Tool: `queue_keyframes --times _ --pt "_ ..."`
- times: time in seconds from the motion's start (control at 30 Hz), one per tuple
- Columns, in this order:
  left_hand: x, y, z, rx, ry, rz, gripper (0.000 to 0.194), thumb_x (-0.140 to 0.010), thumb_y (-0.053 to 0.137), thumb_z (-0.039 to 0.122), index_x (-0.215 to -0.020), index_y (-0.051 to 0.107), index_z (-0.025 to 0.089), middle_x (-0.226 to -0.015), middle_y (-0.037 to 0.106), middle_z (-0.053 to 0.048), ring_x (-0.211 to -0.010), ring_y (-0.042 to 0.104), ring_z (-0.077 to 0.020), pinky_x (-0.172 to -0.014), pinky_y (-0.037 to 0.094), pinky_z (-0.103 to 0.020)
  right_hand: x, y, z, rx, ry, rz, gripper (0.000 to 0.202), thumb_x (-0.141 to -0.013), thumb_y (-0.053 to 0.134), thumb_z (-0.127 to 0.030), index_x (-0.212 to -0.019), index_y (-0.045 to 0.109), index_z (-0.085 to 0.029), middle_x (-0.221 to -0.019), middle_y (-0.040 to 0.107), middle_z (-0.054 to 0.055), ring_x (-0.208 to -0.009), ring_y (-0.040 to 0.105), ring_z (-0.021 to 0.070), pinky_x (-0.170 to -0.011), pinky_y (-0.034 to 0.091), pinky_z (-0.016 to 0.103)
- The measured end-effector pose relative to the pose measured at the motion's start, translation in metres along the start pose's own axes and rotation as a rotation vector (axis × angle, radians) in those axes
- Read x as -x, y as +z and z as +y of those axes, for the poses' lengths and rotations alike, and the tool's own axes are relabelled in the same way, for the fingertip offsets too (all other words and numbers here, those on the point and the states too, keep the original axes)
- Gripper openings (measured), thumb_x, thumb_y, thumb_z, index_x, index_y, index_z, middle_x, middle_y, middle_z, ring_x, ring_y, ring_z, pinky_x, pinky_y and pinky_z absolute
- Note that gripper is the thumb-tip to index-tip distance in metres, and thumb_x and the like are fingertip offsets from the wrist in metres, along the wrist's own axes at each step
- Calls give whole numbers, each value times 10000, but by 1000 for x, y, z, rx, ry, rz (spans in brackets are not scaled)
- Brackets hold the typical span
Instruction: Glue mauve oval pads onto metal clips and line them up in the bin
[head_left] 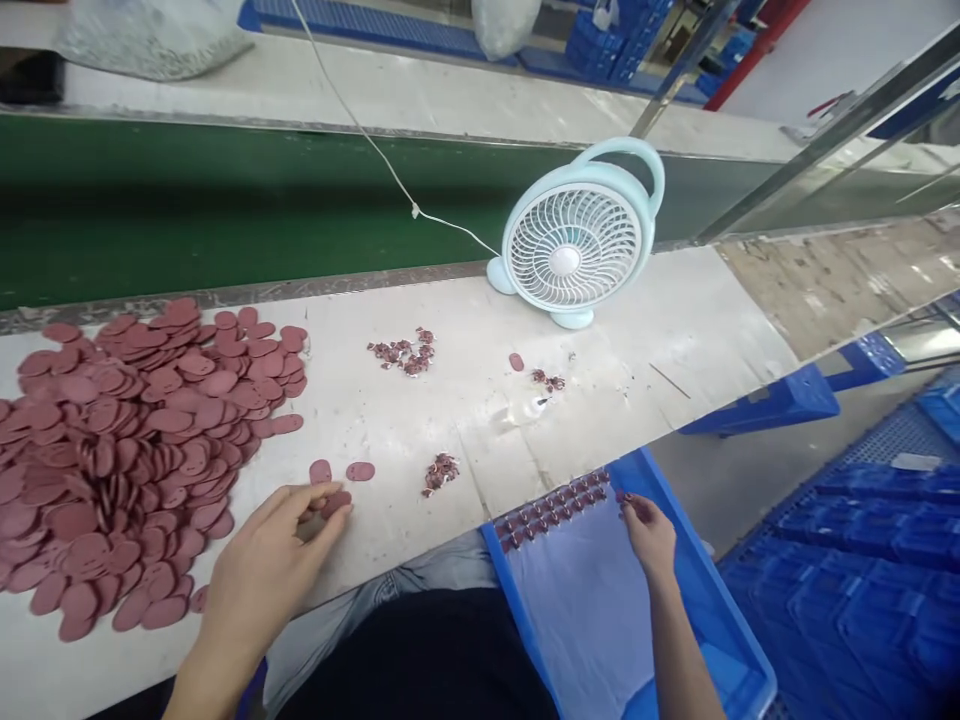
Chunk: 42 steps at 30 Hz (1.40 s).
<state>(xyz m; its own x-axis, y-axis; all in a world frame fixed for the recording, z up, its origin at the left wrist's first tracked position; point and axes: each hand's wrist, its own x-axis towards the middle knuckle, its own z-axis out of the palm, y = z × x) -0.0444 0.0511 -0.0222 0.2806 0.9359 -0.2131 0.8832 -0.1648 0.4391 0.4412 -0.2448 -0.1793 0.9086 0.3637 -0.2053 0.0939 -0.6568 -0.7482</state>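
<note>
My left hand is at the table's front edge, its thumb and fingers pinching a reddish-brown oval disc. Two more oval discs lie flat just beyond its fingertips. A large heap of the same discs spreads over the left of the table. Over the blue tray, my right hand has its fingers closed on a small dark red piece, at the right end of rows of similar pieces standing on a pale sheet.
Small piles of dark red pieces lie on the white table. A light blue fan stands at the table's back edge, its white cord running up leftward. A small bottle lies near the middle. Blue crates stand at the right.
</note>
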Motion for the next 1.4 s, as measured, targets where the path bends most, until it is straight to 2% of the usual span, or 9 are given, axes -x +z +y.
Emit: queue_keyframes --times 0.23,0.53,0.77,0.87,0.97,1.03,1.17,1.3,1.4 --pt "1 3 -12 164 54 -8 270 -880 628 514 -1002 728 295 -1081 759 -25 -896 721 -244 -746 530 -309 -29 17 32 360 -71 -36 313 -977 650 -350 -1231 630 -169 -1241 652 88 -1055 666 237 -899 576 451" --pt "17 -3 1 672 -160 -10 325 -786 751 500 -979 720 241 -862 719 -24 -761 704 -218 -590 548 -252 -32 30 25 471 -86 -26 326 -976 649 -349 -1251 623 -175 -1276 638 94 -1092 655 248 -924 566 468" --pt "19 1 -6 985 -179 44 206 -762 812 383 -890 722 248 -695 653 29 -527 549 -129 -515 504 -243 -18 27 -22 258 -2 102 319 -973 654 -350 -1234 628 -169 -1252 646 90 -1070 660 242 -910 569 460" --pt "25 -2 -5 1155 -288 2 311 -734 828 406 -1003 787 256 -947 776 -41 -699 668 -203 -541 559 -262 -2 26 -61 46 10 198 303 -969 654 -356 -1201 629 -162 -1196 652 81 -1018 660 228 -874 569 434" --pt "36 -6 5 1328 -414 -84 397 -756 809 398 -1128 784 262 -1304 724 -91 -883 704 -256 -545 574 -253 35 34 -113 -251 -20 207 323 -958 641 -412 -1176 607 -176 -971 642 31 -847 635 178 -743 557 330" --pt "43 -6 13 1423 -448 -134 383 -780 801 354 -1151 781 260 -1360 695 -108 -861 700 -229 -530 547 -226 69 46 -152 -467 -29 72 326 -933 639 -481 -1105 622 -204 -802 586 -20 -686 579 139 -602 514 251" --pt "50 6 22 1576 -433 -237 332 -788 813 303 -1116 797 257 -1273 740 -140 -775 689 -195 -513 516 -220 121 80 -224 -778 71 -443 481 -952 520 -603 -968 720 -165 -667 496 -33 -478 427 87 -350 314 171" --pt "52 18 27 1696 -394 -340 327 -818 794 307 -1137 786 237 -1206 765 -154 -872 726 -227 -553 530 -214 120 117 -274 -997 124 -750 642 -914 476 -710 -1140 728 -164 -771 568 -20 -501 421 46 -332 192 110" --pt "53 23 29 1794 -351 -411 312 -828 788 287 -1134 783 227 -1208 764 -149 -943 739 -234 -561 525 -184 109 136 -299 -1123 148 -874 566 -931 472 -642 -1091 726 -162 -739 540 -63 -520 453 21 -385 202 92"
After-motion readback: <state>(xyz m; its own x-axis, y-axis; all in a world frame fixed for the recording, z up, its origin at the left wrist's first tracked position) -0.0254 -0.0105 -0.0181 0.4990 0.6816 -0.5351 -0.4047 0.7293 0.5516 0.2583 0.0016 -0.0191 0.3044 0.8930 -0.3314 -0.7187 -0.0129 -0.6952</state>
